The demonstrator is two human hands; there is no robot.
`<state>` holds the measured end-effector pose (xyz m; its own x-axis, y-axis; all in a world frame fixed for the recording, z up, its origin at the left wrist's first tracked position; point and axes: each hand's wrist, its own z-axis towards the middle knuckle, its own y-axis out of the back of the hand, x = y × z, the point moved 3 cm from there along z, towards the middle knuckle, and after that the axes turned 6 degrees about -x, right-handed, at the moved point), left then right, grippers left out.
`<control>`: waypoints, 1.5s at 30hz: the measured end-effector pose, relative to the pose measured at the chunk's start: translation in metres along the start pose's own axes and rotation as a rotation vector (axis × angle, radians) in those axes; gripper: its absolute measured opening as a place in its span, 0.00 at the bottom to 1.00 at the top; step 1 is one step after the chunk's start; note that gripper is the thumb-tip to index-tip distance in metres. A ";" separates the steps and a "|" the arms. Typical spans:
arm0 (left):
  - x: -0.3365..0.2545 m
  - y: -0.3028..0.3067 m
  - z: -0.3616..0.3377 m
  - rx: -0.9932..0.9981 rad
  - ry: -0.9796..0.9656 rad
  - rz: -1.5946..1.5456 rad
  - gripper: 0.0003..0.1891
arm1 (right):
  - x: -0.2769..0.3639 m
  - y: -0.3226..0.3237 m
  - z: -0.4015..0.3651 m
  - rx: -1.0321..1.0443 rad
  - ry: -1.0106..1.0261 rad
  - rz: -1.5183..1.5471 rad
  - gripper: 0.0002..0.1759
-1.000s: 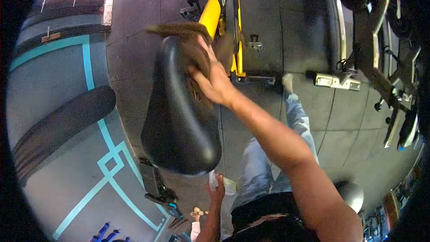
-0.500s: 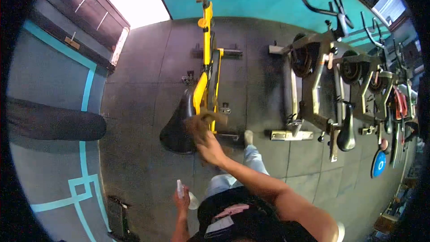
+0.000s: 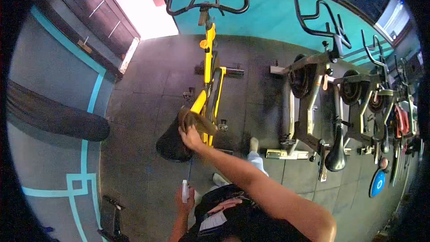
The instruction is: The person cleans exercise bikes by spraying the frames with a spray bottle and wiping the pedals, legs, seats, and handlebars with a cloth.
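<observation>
My right hand [image 3: 191, 139] is closed on a brown cloth [image 3: 200, 122], pressing it against the front of the black saddle [image 3: 169, 143] of a yellow exercise bike [image 3: 208, 58]. Part of the cloth hangs over the yellow frame beside the saddle. Lower down, near my body, my left hand [image 3: 184, 204] grips a spray bottle with a white spray head [image 3: 185, 189]. The bottle's body is mostly hidden behind the fingers.
More exercise bikes [image 3: 309, 94] stand in a row to the right, one with a black saddle [image 3: 337, 159]. A blue disc [image 3: 377, 183] lies beyond them. On the left, a black punching bag [image 3: 58, 114] is beside the wall. A dark door [image 3: 96, 6] stands at the upper left.
My right hand and the cloth have shifted slightly up and left onto the saddle's front. My left hand with the spray bottle has moved a little. The view has tilted upward.
</observation>
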<state>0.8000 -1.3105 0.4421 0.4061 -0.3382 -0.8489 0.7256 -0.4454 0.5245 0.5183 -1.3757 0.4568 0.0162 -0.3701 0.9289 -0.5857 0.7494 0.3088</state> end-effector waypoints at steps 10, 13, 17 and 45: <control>-0.166 -0.135 0.092 0.013 0.387 -0.298 0.16 | -0.171 0.133 0.009 0.521 -0.812 0.622 0.18; -0.203 -0.175 0.127 -0.027 0.207 -0.327 0.16 | -0.154 0.255 0.047 0.242 -1.005 0.803 0.19; -0.259 -0.203 0.180 -0.076 -0.337 0.111 0.12 | -0.096 0.391 0.092 0.041 -0.848 0.812 0.25; -0.146 -0.367 0.526 -0.238 -0.098 0.138 0.17 | -0.019 0.517 0.163 -0.424 -0.479 0.931 0.29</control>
<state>0.1824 -1.5338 0.4074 0.4629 -0.4660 -0.7540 0.7817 -0.1863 0.5951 0.0830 -1.0710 0.5653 -0.6489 0.3260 0.6875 0.1165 0.9355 -0.3336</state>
